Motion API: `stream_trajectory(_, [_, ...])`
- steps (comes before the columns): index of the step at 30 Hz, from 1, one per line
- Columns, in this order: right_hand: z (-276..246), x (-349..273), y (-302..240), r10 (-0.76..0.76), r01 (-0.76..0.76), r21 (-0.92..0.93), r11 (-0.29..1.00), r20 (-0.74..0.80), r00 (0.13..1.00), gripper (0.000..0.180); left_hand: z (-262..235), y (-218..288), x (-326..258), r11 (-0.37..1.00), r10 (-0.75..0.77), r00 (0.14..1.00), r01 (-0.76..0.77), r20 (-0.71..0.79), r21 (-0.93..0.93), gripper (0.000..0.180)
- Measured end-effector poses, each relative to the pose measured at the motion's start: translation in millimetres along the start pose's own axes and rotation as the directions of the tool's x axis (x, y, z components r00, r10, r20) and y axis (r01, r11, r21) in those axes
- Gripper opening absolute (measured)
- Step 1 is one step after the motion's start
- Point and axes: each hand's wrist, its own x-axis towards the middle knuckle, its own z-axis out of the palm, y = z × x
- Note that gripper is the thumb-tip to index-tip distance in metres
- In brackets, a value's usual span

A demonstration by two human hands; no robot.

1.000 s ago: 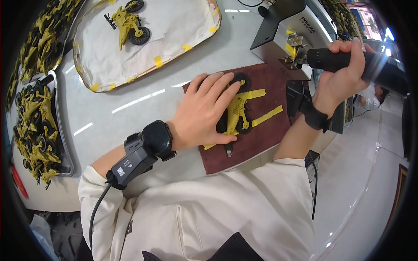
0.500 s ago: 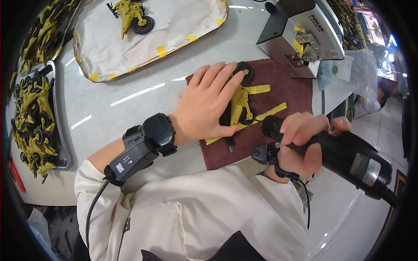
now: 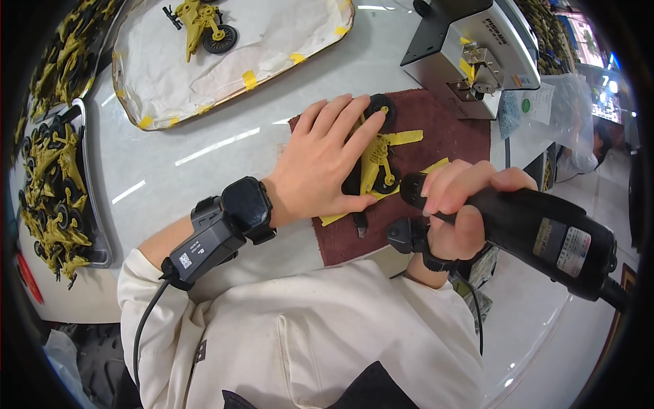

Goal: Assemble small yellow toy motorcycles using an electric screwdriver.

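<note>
A yellow and black toy motorcycle (image 3: 373, 162) lies on its side on a dark red cloth (image 3: 443, 136). My left hand (image 3: 323, 160) spans it from above, fingers toward its upper wheel and thumb at the yellow lower part, holding it down. The palm hides part of it. My right hand (image 3: 460, 204) is wrapped round a black corded power tool (image 3: 538, 232), which looks like an electric screwdriver. The tool's ridged front end points left, close beside the toy's lower wheel; its tip is hard to make out.
Yellow strips (image 3: 403, 138) lie beside the toy. A silver and black box-shaped machine (image 3: 477, 61) stands at the back right. A paper-lined tray (image 3: 177, 102) holds another toy motorcycle. Several more fill a tray (image 3: 99, 204) at the left. A clear plastic bag (image 3: 572, 116) sits far right.
My right hand and the power tool have shifted slightly left, nearer the toy motorcycle, and one yellow strip is now partly covered. My left hand has stayed about where it was.
</note>
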Motion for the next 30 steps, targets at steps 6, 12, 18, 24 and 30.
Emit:
stream_trajectory(6, [0, 3, -13, -0.020, 0.034, 0.028, 0.999, -0.393, 0.919, 0.048, 0, 0, 0, 1.000, 0.009, 1.000, -0.009, 0.017, 0.022, 0.087])
stream_trajectory(12, [-28, 28, 0, -0.056, -0.023, -0.110, 0.994, -0.661, 0.748, 0.041, -4, 5, -1, 0.998, 0.045, 0.999, -0.045, 0.020, 0.035, 0.088])
stream_trajectory(18, [-40, 29, 31, 0.130, -0.160, 0.023, 0.987, -0.699, 0.703, 0.037, -5, 2, 10, 0.955, 0.249, 0.952, -0.272, 0.177, 0.120, 0.070])
stream_trajectory(24, [-45, 22, 32, 0.123, -0.131, 0.048, 0.990, -0.736, 0.666, 0.037, -32, 9, 56, 0.968, 0.200, 0.979, -0.192, 0.033, -0.159, 0.045])
stream_trajectory(30, [-39, 28, 33, 0.129, -0.132, 0.050, 0.990, -0.712, 0.691, 0.036, -56, 20, 71, 0.935, -0.343, 0.873, 0.280, 0.346, 0.219, 0.059])
